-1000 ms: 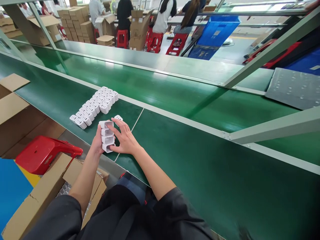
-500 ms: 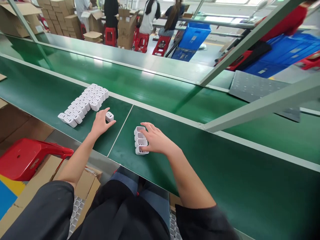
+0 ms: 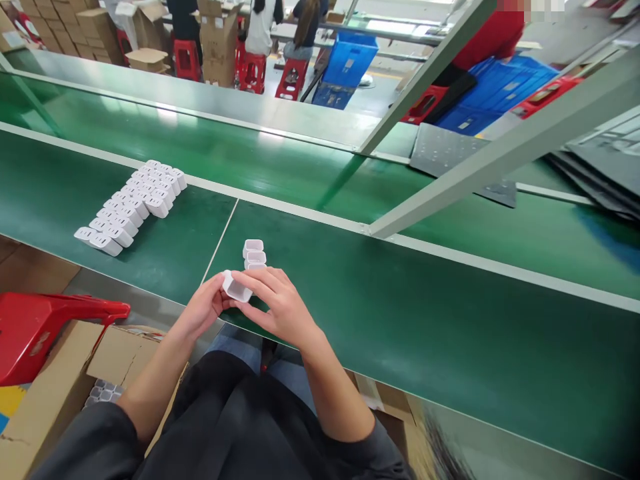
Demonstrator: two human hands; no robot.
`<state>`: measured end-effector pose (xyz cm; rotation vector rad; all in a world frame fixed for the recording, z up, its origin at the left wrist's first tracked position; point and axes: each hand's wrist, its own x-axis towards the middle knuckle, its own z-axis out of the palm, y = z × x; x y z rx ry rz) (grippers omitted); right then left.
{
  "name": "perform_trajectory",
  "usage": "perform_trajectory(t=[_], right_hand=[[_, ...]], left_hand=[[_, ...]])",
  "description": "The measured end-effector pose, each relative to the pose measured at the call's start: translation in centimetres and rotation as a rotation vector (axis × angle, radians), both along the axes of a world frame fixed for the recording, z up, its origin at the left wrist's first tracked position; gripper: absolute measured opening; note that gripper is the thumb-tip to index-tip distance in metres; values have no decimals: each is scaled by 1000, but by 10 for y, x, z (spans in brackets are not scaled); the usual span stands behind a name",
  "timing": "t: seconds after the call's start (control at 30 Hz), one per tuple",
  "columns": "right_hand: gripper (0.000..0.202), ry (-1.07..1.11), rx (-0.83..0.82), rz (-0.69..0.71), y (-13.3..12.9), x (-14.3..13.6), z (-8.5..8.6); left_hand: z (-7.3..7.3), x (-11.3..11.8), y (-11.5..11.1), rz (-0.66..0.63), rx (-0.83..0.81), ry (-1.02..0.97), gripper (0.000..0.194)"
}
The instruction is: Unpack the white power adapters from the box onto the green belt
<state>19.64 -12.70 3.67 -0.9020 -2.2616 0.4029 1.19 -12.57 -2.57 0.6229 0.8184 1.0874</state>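
Both my hands meet over the near edge of the green belt around a white charger housing (image 3: 237, 288), its hollow open end tilted up. My left hand (image 3: 203, 310) grips it from the left, fingers partly hidden behind it. My right hand (image 3: 280, 303) pinches it from the right, with thumb below and fingers above. Just beyond the right fingers, a short row of hollow white housings (image 3: 254, 247) stands with open ends up, the nearest partly covered. To the left, a block of white chargers (image 3: 133, 203) stands close together, slotted faces up.
A pale rail (image 3: 280, 200) runs behind the work strip of the belt (image 3: 400, 313). Slanted metal posts (image 3: 450, 180) rise on the right, near a dark board (image 3: 445, 150). A red stool (image 3: 45, 333) and opened cartons (image 3: 60, 380) are at lower left. People sit beyond.
My left hand has come right and nearer from beside a slotted charger, which no longer shows on the belt. My right hand has lifted a housing off the row. The view has shifted rightward.
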Motion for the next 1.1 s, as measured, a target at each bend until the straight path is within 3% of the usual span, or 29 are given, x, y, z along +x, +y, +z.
perform_trajectory(t=[0.1, 0.23, 0.33, 0.43, 0.6, 0.67, 0.77, 0.93, 1.1], right_hand=[[35, 122, -52, -162, -28, 15, -14], [31, 191, -207, -442, -53, 38, -42], [34, 165, -286, -635, -52, 35, -63], [45, 110, -308, -747, -43, 23, -71], [70, 117, -412, -648, -39, 19, -61], [63, 107, -443, -597, -40, 21, -59], [44, 80, -442, -628, -39, 17, -62], [45, 57, -350, -772, -39, 7, -74], [49, 51, -276, -788, -44, 8, -79]], left_hand=[[-1, 0, -4, -74, 287, 380, 45], [8, -12, 23, -27, 756, 971, 57], [16, -15, 52, -247, 1004, 1209, 78], [19, -11, 74, -481, 1152, 1263, 96], [13, -8, 99, -632, 1084, 1168, 128], [12, -8, 105, -673, 1045, 1131, 129], [12, -7, 108, -700, 1015, 1125, 115], [9, -3, 90, -582, 1007, 1166, 102], [0, 1, 56, -369, 1014, 1328, 97]])
